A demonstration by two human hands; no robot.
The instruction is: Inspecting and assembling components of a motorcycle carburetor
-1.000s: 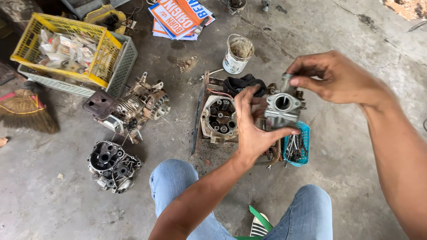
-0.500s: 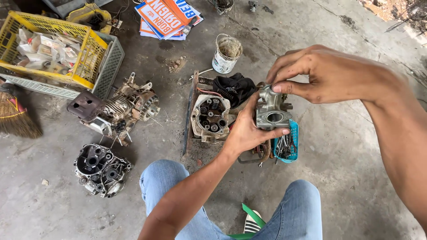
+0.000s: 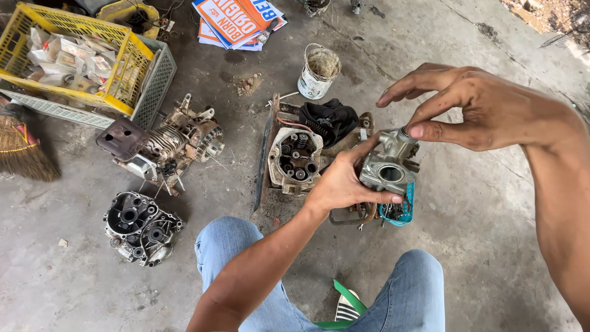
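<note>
My left hand grips a grey metal carburetor, held over my knees with its round opening facing up. My right hand hovers at the carburetor's top, thumb and a finger pinching a small round cap there; the other fingers are spread. Under the carburetor, partly hidden, lies a small teal tray of little parts. Just left of my left hand a cylinder head with valve springs rests on a rusty metal piece.
On the concrete floor lie an engine block with fins, a dark crankcase half, a dirty tin can, a black rag, a yellow crate of parts, a broom and printed papers.
The view has shifted, and both hands with the carburetor have drifted slightly down and right. My right hand has opened its outer fingers while pinching the cap on top.
</note>
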